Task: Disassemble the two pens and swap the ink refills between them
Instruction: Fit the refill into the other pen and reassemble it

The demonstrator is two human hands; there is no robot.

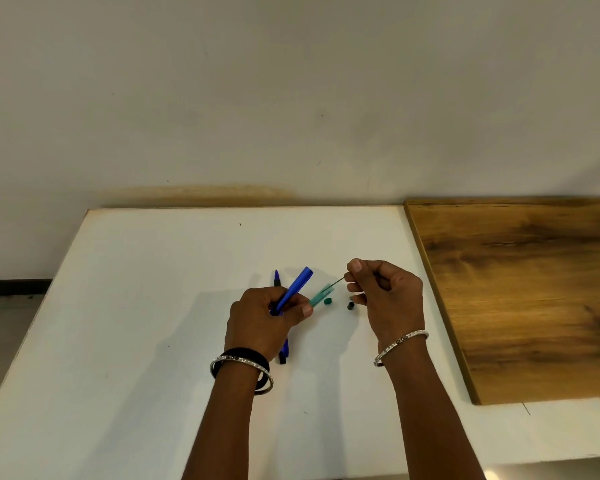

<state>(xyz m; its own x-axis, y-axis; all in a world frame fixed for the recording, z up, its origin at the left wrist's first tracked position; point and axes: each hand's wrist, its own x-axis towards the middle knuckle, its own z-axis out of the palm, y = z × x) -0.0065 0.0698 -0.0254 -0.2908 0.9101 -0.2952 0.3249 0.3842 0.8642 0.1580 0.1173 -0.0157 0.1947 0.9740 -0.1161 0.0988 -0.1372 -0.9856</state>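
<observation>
Hands work above the middle of a white table (153,306). The left hand (262,317) is closed around two items: a blue pen barrel (297,285) that angles up and to the right out of the fist, and a translucent green barrel (321,294) pinched at its near end between thumb and forefinger, its open end pointing toward the right hand. The right hand (385,292) has thumb and forefinger pressed together on a thin dark refill (336,282), whose far tip sits at or just inside the mouth of the green barrel; which of the two cannot be told.

On the table between the hands lie a small green cap piece (328,301) and, just beside it to the right, a small dark piece (350,305). A second blue pen (280,317) lies flat under the left hand, its tip showing beyond the knuckles and its dark end near the wrist. Bangles (239,367) ring both wrists.

The table surface is bare to the left, front and back of the work. Its left edge runs diagonally to the floor side. On the right a wooden board (520,292) lies on the table, its near edge close to the right wrist.
</observation>
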